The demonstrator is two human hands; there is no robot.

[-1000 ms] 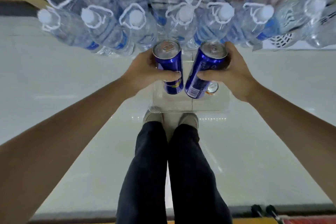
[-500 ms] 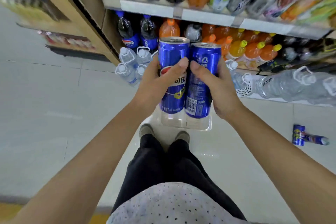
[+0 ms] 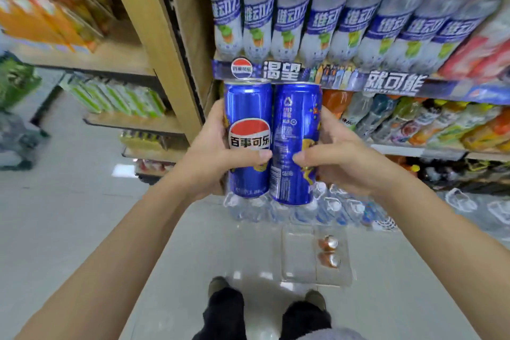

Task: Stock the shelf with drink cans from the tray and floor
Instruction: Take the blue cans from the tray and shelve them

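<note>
My left hand point(image 3: 205, 156) grips a tall blue cola can point(image 3: 247, 107) with a red, white and blue logo. My right hand point(image 3: 340, 159) grips a second blue can point(image 3: 295, 119), label side toward me. Both cans stand upright, side by side and touching, held at chest height in front of the shelf's blue price strip point(image 3: 386, 84). On the floor below lies a clear plastic tray point(image 3: 298, 257) with two orange-topped cans point(image 3: 328, 251) in its right half.
Clear bottles with purple labels point(image 3: 325, 16) fill the shelf above the strip. Mixed juice and soda bottles point(image 3: 430, 121) crowd the shelf below. Packs of water bottles point(image 3: 345, 210) sit on the floor against the shelving. A wooden upright point(image 3: 154, 36) divides off another shelf unit at left.
I have stood up: both cans rose from just above the tray to the level of the blue shelf strip. The view tilted up from the floor to the shelves.
</note>
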